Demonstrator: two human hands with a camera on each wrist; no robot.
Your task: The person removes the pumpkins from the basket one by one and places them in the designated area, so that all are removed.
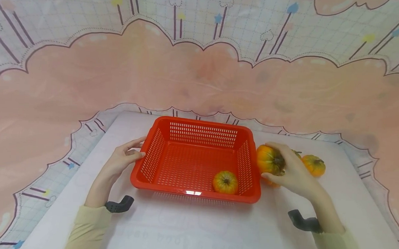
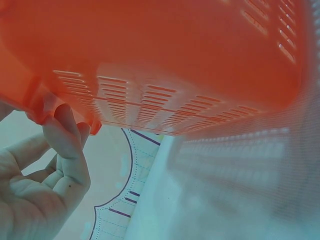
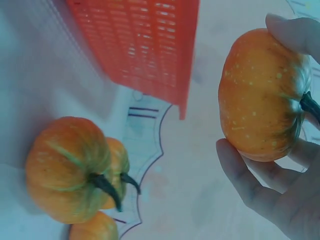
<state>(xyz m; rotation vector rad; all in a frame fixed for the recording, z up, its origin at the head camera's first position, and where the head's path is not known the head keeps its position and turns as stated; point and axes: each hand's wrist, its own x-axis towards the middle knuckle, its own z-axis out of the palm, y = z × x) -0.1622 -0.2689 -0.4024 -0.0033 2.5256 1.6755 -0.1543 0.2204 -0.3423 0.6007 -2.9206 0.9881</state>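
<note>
A red plastic basket (image 1: 196, 193) with slotted sides sits in the middle of the white table. One small orange pumpkin (image 1: 226, 182) lies inside, in its front right corner. At the basket's left rim, my left hand (image 1: 119, 159) holds the edge between thumb and fingers; the left wrist view shows the fingertips at a tab of the rim. My right hand (image 1: 295, 175) grips another pumpkin (image 3: 262, 95), orange with a dark green stem, raised beside the right rim. Thumb and fingers span its two sides, and its stem points toward the palm.
Several more pumpkins lie on the table right of the basket, among them one at the far right (image 1: 313, 165) and a larger one (image 3: 67, 170) in the right wrist view. A pink and white patterned cloth (image 1: 201, 80) hangs behind the table.
</note>
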